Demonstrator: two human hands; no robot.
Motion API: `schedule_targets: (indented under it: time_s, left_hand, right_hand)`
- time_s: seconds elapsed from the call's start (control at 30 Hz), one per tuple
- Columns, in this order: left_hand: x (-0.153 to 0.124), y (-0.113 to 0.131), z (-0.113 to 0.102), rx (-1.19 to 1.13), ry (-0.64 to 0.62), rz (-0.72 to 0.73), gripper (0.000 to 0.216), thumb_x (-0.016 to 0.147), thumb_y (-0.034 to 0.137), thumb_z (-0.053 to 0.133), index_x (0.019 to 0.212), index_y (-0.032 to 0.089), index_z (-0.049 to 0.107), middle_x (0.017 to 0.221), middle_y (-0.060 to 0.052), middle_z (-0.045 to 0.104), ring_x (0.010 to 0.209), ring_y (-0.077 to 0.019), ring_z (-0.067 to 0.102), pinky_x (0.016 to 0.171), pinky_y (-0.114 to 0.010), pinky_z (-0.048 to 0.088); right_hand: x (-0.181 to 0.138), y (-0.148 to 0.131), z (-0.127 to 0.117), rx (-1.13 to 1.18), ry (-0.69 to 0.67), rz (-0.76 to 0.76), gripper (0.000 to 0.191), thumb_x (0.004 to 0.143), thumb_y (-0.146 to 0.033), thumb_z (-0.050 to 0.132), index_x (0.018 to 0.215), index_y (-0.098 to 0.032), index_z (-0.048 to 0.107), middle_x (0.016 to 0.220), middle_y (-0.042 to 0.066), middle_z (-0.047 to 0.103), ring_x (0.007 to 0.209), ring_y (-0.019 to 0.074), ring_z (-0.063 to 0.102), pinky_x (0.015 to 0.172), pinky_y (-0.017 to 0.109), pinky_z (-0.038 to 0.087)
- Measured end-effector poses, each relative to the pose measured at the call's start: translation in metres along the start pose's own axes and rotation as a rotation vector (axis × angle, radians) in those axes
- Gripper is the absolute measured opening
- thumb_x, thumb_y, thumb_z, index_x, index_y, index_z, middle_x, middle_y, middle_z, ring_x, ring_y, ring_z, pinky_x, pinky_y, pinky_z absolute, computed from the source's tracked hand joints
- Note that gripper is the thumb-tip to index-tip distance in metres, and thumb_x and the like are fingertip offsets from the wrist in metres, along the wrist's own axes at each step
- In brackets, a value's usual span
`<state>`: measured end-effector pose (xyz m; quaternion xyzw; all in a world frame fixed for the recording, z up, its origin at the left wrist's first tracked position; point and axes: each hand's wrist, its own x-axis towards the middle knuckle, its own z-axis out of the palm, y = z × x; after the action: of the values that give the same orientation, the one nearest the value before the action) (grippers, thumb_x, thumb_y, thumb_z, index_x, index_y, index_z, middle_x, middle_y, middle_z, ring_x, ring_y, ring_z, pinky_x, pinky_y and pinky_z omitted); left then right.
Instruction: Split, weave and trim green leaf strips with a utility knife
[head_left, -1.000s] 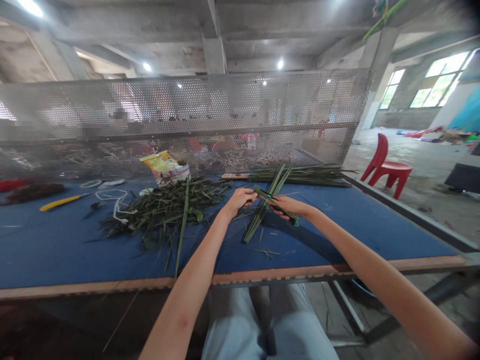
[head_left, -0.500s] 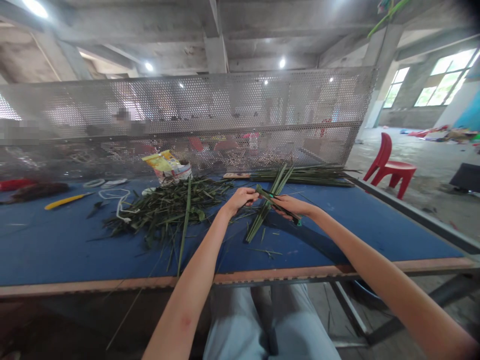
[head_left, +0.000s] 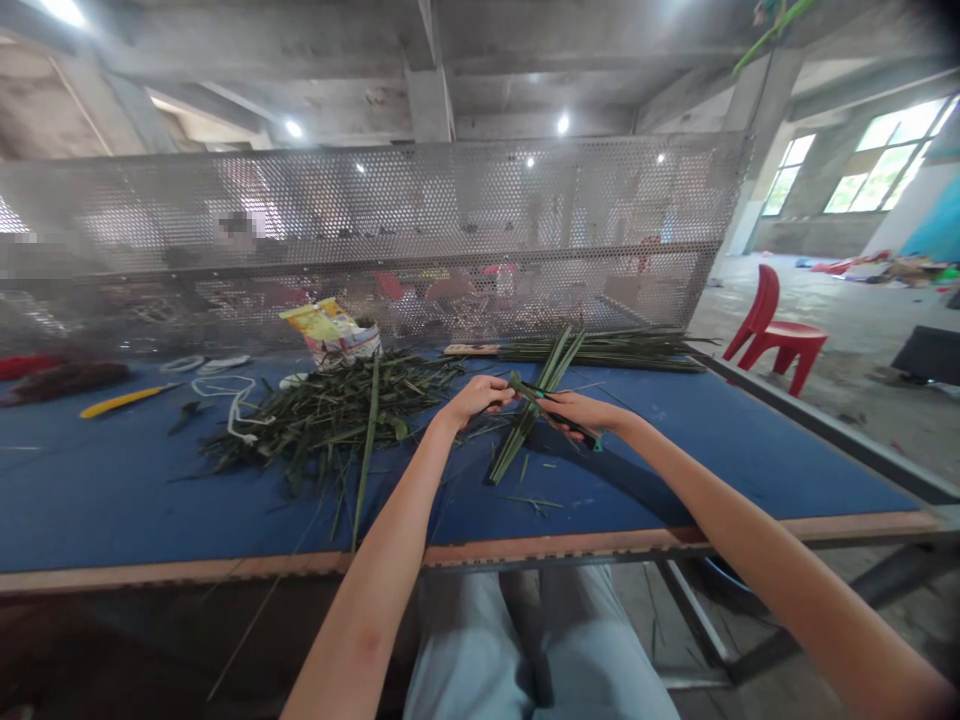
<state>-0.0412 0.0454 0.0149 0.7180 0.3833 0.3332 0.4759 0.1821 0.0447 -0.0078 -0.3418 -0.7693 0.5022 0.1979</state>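
Observation:
A bundle of long green leaf strips (head_left: 536, 405) stands tilted over the blue table (head_left: 135, 500). My left hand (head_left: 475, 398) is closed around the bundle near its middle. My right hand (head_left: 579, 412) is closed on a dark tool with a green end (head_left: 581, 433) held against the strips. Both hands meet just right of the table's middle, above a few loose leaf scraps (head_left: 532, 503).
A heap of cut green leaves (head_left: 330, 415) lies left of my hands, one long strip (head_left: 366, 455) reaching the front edge. A stack of straight strips (head_left: 607, 350) lies at the back by a perforated metal screen (head_left: 375, 230). A yellow bag (head_left: 330, 335), white cord (head_left: 225, 390), yellow tool (head_left: 120, 402), red chair (head_left: 776, 335).

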Motion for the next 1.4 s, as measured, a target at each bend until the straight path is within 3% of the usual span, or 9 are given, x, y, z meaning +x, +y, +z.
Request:
schedule_targets:
  time_s: [0.1, 0.33, 0.53, 0.83, 1.4]
  left_hand:
    - [0.003, -0.003, 0.001, -0.03, 0.006, 0.013, 0.027, 0.071, 0.037, 0.063, 0.072, 0.01, 0.063, 0.059, 0.001, 0.046, 0.047, -0.005, 0.036, 0.045, -0.021, 0.022]
    - [0.017, -0.014, 0.017, -0.201, 0.248, 0.007, 0.027, 0.069, 0.037, 0.065, 0.064, 0.013, 0.053, 0.055, 0.003, 0.044, 0.042, -0.0041, 0.035, 0.043, -0.021, 0.02]
    - [0.017, -0.011, 0.026, -0.216, 0.338, 0.029, 0.029, 0.068, 0.036, 0.065, 0.058, 0.014, 0.05, 0.054, 0.003, 0.045, 0.041, -0.0037, 0.035, 0.043, -0.022, 0.02]
    - [0.014, -0.01, 0.019, -0.163, 0.282, -0.035, 0.023, 0.066, 0.035, 0.064, 0.069, 0.011, 0.063, 0.05, 0.004, 0.042, 0.042, -0.005, 0.033, 0.043, -0.022, 0.018]
    - [0.009, -0.006, 0.013, -0.113, 0.144, -0.062, 0.026, 0.064, 0.036, 0.067, 0.067, 0.011, 0.062, 0.051, 0.004, 0.039, 0.046, -0.0056, 0.03, 0.045, -0.022, 0.017]
  right_hand:
    - [0.002, 0.001, 0.0, 0.014, 0.012, -0.004, 0.047, 0.08, -0.066, 0.047, 0.076, -0.019, 0.043, 0.049, -0.008, 0.043, 0.032, 0.0049, 0.042, 0.031, 0.017, 0.035]
    - [0.014, 0.007, 0.012, 0.119, 0.156, -0.075, 0.046, 0.084, -0.064, 0.043, 0.074, -0.019, 0.043, 0.05, -0.007, 0.043, 0.033, 0.0052, 0.042, 0.034, 0.018, 0.037]
    - [0.018, 0.012, 0.017, 0.18, 0.176, -0.081, 0.045, 0.084, -0.062, 0.044, 0.073, -0.019, 0.042, 0.049, -0.007, 0.042, 0.032, 0.0051, 0.041, 0.034, 0.018, 0.037]
    - [0.012, 0.008, 0.008, 0.049, 0.149, -0.041, 0.044, 0.084, -0.063, 0.043, 0.077, -0.02, 0.044, 0.051, -0.007, 0.046, 0.034, 0.0061, 0.043, 0.033, 0.018, 0.039]
    - [0.005, 0.008, -0.004, 0.028, 0.038, -0.018, 0.042, 0.083, -0.061, 0.048, 0.078, -0.019, 0.045, 0.049, -0.009, 0.042, 0.032, 0.0048, 0.04, 0.031, 0.017, 0.035]
